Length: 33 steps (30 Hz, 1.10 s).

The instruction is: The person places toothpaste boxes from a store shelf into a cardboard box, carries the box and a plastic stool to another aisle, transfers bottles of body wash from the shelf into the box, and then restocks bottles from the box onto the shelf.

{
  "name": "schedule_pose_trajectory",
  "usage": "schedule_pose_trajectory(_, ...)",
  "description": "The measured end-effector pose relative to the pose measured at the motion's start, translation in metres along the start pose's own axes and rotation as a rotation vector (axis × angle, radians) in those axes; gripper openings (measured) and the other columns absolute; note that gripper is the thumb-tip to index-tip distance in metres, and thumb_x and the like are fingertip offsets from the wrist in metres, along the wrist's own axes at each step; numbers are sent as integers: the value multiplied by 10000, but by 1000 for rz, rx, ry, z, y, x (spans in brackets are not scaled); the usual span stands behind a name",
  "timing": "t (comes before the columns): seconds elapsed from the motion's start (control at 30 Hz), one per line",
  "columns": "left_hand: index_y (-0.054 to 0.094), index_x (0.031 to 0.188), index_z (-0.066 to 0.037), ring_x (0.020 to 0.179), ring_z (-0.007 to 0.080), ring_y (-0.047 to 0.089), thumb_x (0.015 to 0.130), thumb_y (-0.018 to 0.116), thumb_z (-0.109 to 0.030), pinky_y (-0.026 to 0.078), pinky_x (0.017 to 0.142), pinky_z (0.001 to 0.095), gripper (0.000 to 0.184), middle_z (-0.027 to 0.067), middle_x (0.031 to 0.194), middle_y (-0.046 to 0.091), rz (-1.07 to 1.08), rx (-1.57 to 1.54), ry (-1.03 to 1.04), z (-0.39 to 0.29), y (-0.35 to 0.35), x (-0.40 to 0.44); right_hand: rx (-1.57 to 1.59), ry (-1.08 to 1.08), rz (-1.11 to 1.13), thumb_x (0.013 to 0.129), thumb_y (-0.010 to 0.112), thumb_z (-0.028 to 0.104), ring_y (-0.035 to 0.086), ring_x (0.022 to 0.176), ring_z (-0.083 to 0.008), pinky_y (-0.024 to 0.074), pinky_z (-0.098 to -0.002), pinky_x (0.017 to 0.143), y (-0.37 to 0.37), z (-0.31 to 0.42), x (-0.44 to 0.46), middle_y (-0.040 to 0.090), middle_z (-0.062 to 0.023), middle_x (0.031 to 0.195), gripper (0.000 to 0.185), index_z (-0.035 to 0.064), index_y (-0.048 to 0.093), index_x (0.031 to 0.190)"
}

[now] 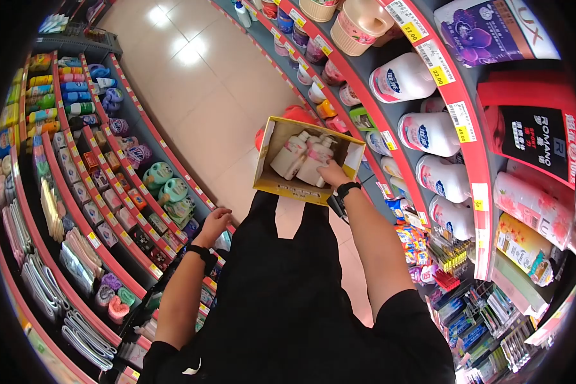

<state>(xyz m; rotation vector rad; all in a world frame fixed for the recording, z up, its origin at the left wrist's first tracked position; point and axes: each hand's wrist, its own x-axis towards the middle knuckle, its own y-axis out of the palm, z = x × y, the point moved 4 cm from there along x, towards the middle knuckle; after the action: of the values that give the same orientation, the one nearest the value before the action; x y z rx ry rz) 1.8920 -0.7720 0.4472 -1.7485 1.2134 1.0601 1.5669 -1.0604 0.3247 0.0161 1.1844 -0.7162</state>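
Observation:
A yellow-edged cardboard box (260, 168) stands open in front of me, with several pale pink bottles (292, 155) lying inside. My right hand (333, 173) reaches into the box's right side, its fingers closed around the edge of one pale bottle (315, 165). On its wrist is a black band. My left hand (216, 224) is in the air left of the box and lower, near the left shelf, touching nothing I can see. Its fingers are loosely curled and apart. A black band circles that wrist too.
Shelves with red price rails (462, 128) rise close on the right, holding large white bottles (403, 78). The left shelves (148, 128) carry soaps, towels and green bottles (174, 191). Red objects (299, 115) are behind the box on the tiled floor (201, 96).

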Motion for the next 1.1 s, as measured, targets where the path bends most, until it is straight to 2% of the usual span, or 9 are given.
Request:
schedule_pose_trajectory(0.07, 622, 1192, -61, 780, 89, 580, 946, 564, -179, 462, 668, 226, 279, 7, 913, 631, 22, 30, 0, 0, -3, -1, 74, 5, -83, 764, 691, 289, 526, 1272, -345, 437, -364, 1026, 10, -7, 35, 527, -277, 1347, 790, -97, 407, 1393)
schedule_pose_trajectory(0.13, 624, 1190, -65, 797, 88, 589, 960, 563, -201, 463, 666, 232, 274, 7, 915, 636, -1, 23, 49, 8, -6, -5, 151, 4, -122, 730, 722, 309, 497, 1306, -349, 420, -349, 1058, 5, 7, 43, 492, -281, 1392, 853, -105, 394, 1400)
schedule_pose_trajectory(0.23, 628, 1188, -68, 787, 89, 604, 976, 547, -182, 472, 652, 236, 254, 7, 907, 644, -21, -10, 0, 36, -19, -14, -48, -57, -130, 721, 743, 374, 467, 1341, -328, 370, -336, 1115, -14, 46, 31, 441, -253, 1456, 878, -37, 411, 1421)
schedule_pose_trajectory(0.4, 625, 1173, -52, 742, 92, 598, 982, 552, -168, 481, 613, 233, 235, 9, 892, 648, -100, 7, -173, 92, -43, -33, -230, -1, -149, 723, 756, 452, 449, 1355, -299, 389, -338, 1100, 19, -1, 111, 440, -232, 1462, 883, 15, 433, 1419)
schedule_pose_trajectory(0.6, 622, 1168, -55, 730, 94, 590, 983, 555, -169, 475, 601, 241, 228, 19, 904, 644, -82, -67, -338, 114, -47, -49, -2, -12, -59, 658, 836, 358, 496, 1313, -277, 423, -336, 1065, 18, -1, 112, 504, -209, 1402, 861, 19, 484, 1367)
schedule_pose_trajectory(0.87, 599, 1193, -32, 753, 99, 591, 987, 541, -153, 470, 647, 225, 245, 23, 903, 629, -86, -12, -128, 69, -33, -34, 224, 127, -124, 555, 918, 253, 566, 1243, -261, 464, -336, 1019, 25, -5, 90, 593, -166, 1315, 908, 22, 516, 1335)
schedule_pose_trajectory(1.0, 621, 1155, -23, 714, 96, 584, 968, 548, -127, 461, 608, 226, 226, 16, 866, 628, -96, -59, -92, 46, -24, -27, 1, 22, -138, 694, 796, 379, 663, 1048, -293, 526, -371, 912, 14, 10, 56, 688, -171, 1103, 547, 98, 663, 1144)
schedule_pose_trajectory(1.03, 626, 1145, -19, 705, 94, 582, 958, 556, -121, 459, 606, 227, 225, 16, 860, 628, -72, -78, -22, 45, -23, -22, -179, -181, -140, 692, 791, 381, 661, 1045, -305, 530, -387, 905, -6, 52, 19, 685, -177, 1112, 525, 107, 675, 1124)
schedule_pose_trajectory(1.1, 633, 1135, -16, 698, 93, 581, 942, 571, -118, 461, 608, 230, 227, 17, 845, 629, -25, -110, 44, 46, -23, -12, -267, -237, -222, 673, 792, 340, 656, 1031, -341, 533, -434, 888, -2, 64, -12, 684, -184, 1107, 450, 135, 703, 1064)
